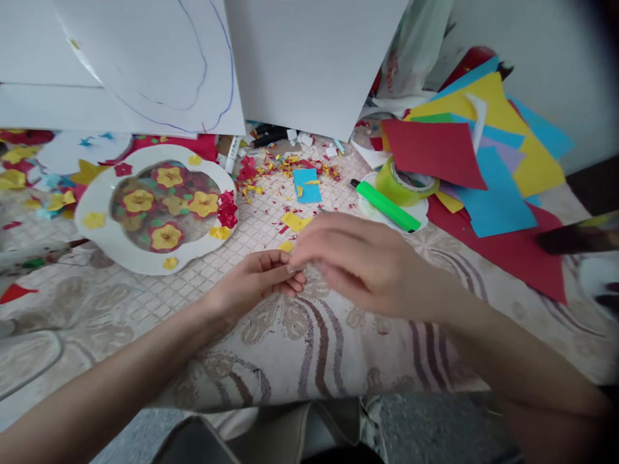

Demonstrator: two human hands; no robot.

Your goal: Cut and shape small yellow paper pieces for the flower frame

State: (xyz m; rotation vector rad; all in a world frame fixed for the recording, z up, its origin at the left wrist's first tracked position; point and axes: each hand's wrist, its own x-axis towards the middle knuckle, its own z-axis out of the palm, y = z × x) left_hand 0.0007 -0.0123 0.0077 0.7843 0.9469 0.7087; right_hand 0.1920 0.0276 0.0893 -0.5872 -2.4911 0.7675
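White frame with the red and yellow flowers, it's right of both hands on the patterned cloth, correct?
Wrong side: in the head view, the white frame with the flowers lies left of both the left hand and the right hand, on the patterned cloth.

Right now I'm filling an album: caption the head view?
Left hand and right hand meet over a patterned tablecloth, near yellow-and-red flowers.

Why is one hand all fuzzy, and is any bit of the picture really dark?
In the head view, the right hand looks smeared, likely motion blur; in that same head view, the left hand looks clearer, and the top right corner goes nearly black.
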